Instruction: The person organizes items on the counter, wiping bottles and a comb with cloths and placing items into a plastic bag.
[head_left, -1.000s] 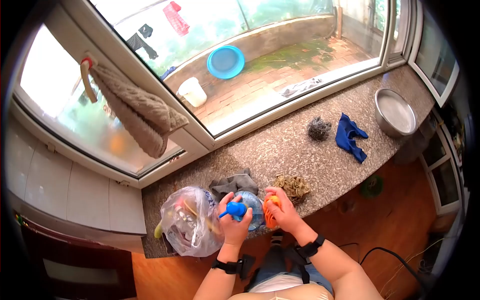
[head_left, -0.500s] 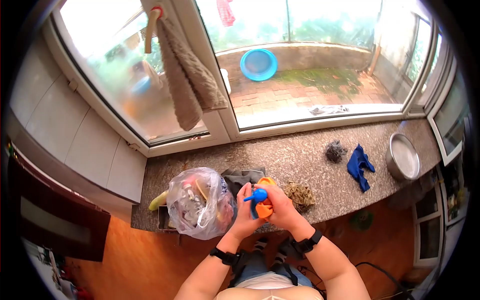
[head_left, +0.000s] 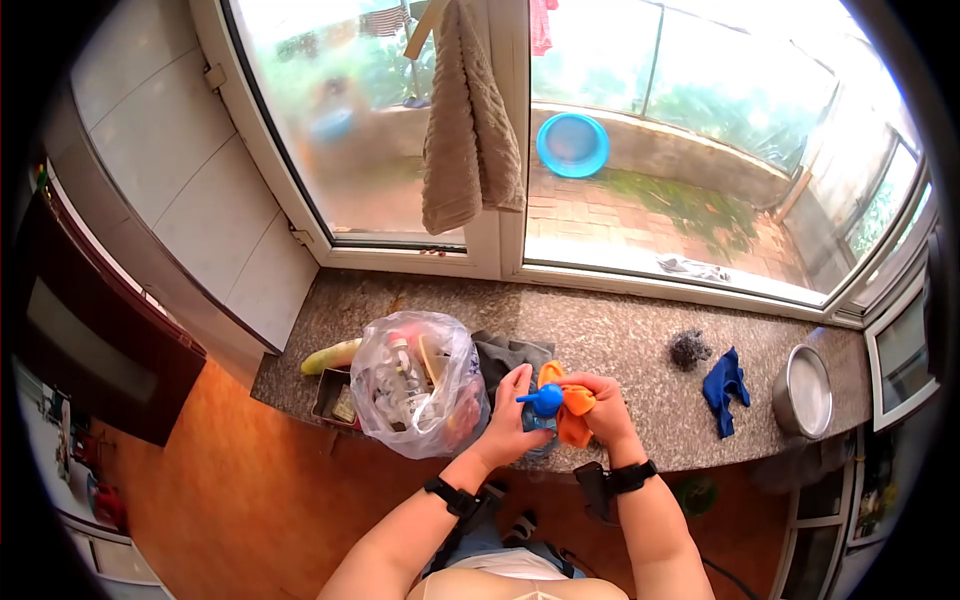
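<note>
A pump bottle with a blue pump head and a see-through bluish body is held near the counter's front edge. My left hand is closed around the bottle's left side. My right hand pinches an orange cloth against the right side of the bottle; part of the cloth shows behind the pump head. Just left of my left hand stands a clear plastic bag full of mixed items. A dark grey cloth lies behind my hands.
On the speckled stone counter, a scouring pad, a blue cloth and a metal bowl lie to the right. A long pale green vegetable and a small box sit left of the bag. A towel hangs at the window.
My right hand has shifted from wrapping the bottle to its right side, drawing the orange cloth outward. The camera view has turned left, so the counter sits differently in view.
</note>
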